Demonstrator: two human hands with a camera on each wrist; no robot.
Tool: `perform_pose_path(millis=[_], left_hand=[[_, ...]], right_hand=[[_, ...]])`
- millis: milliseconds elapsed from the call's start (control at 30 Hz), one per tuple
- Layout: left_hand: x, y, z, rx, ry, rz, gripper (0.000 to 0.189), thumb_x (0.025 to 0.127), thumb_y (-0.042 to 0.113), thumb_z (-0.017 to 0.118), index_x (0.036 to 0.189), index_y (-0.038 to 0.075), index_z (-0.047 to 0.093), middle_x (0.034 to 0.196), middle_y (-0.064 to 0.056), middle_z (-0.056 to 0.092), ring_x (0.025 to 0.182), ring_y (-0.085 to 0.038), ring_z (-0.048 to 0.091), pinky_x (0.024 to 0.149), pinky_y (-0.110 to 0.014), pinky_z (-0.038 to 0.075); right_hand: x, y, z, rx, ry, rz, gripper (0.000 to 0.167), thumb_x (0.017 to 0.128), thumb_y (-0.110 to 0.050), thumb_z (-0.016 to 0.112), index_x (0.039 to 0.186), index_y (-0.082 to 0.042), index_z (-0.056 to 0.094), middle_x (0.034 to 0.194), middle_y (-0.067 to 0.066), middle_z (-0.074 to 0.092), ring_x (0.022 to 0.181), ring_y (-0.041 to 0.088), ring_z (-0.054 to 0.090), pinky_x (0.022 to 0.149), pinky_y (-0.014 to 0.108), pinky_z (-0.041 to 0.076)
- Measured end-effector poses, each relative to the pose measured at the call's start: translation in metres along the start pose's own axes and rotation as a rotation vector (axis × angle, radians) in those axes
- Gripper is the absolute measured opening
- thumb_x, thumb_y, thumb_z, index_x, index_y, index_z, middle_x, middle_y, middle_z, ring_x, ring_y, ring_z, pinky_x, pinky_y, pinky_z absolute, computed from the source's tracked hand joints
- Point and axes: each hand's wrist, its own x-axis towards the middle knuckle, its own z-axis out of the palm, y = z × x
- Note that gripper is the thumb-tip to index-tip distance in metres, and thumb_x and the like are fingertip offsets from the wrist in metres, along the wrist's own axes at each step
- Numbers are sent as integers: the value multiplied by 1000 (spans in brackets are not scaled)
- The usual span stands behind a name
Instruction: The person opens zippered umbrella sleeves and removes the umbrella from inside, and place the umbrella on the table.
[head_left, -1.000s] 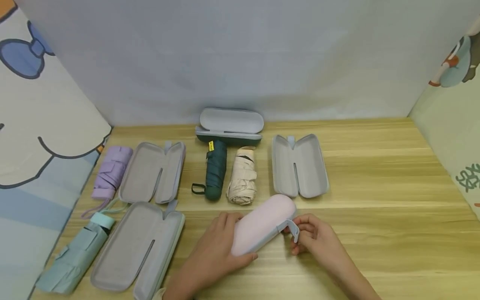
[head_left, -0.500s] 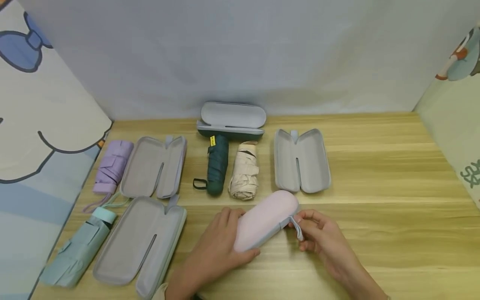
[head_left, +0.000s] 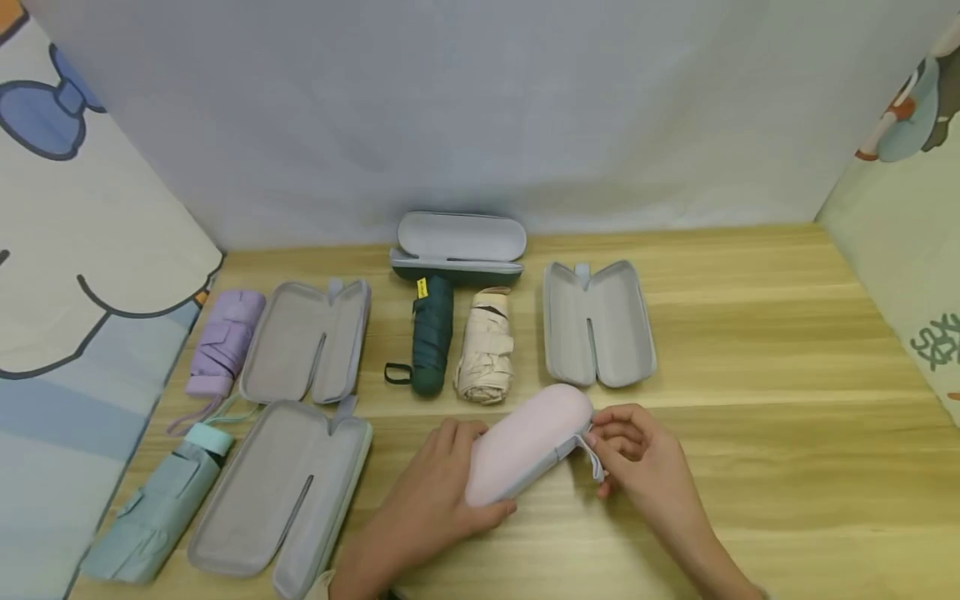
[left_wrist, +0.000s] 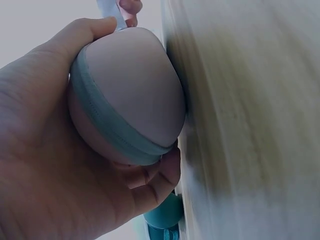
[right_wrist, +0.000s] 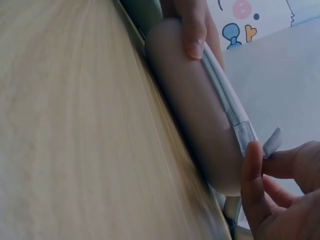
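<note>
A pink hard case (head_left: 531,442), closed and rounded at its ends, lies slanted on the table. My left hand (head_left: 431,492) grips its near-left end, fingers over the far side and thumb along the near side. A grey zip band (right_wrist: 220,85) runs round the case. At the case's right side, my right hand (head_left: 645,458) pinches the base of a grey fabric strap (head_left: 591,460) between thumb and forefinger; the strap's free end sticks out past them. Whether a zip pull is also between those fingertips is hidden. In the left wrist view, the case end (left_wrist: 135,85) fills the palm.
Unzipped cases lie open: a lilac one (head_left: 281,342), a mint one (head_left: 247,492), a dark green one (head_left: 461,236) and another (head_left: 622,333). Folded umbrellas lie between them: purple (head_left: 225,342), mint (head_left: 161,517), dark green (head_left: 432,337), cream (head_left: 485,354).
My right hand has shifted slightly right and up, its fingers closing in at the strap's base. The strap now hangs edge-on. My left hand keeps its hold on the case.
</note>
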Motion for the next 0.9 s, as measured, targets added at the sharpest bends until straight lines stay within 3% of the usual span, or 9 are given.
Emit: perform_pose_path(millis=[167,367,600,800,900], left_hand=[[1,-2,0,-22,-1,-1,85,77,52,84,141,7,51,120,-7,58,103,-18,55,90,-39,52],[0,-2,0,-26,-6,-13,83,77,53,84,139,8,52,120,-5,58,103,-16,54,88,-38,52],[-1,-3,2,-35,-7,-11,83,78,53,84,140,8,52,121,-5,58,104,-16,55,88,-38,52],[-1,-4,1,-61,-23,-21,82,79,54,83,140,10,52,120,-3,58,103,-14,54,88,-37,51],[0,-4,-2,-52,-27,-16,82,78,54,83,140,10,52,119,-2,57,103,-13,53,89,-37,52]], right_hand=[[0,0,1,-57,38,-57,24,93,-4,75,115,0,67,92,19,73,60,17,66,55,35,60],[-1,1,3,-53,27,-89,18,93,-1,75,110,0,68,86,19,73,55,17,64,53,35,59],[-1,7,2,-182,41,-296,22,91,4,75,109,-8,73,86,13,75,54,12,65,48,33,57],[-2,8,-1,-228,66,-338,14,92,0,76,104,-7,73,81,10,75,49,11,64,48,31,57],[0,5,-4,-295,98,-389,13,92,3,74,101,-6,73,84,9,75,59,6,66,50,27,57]])
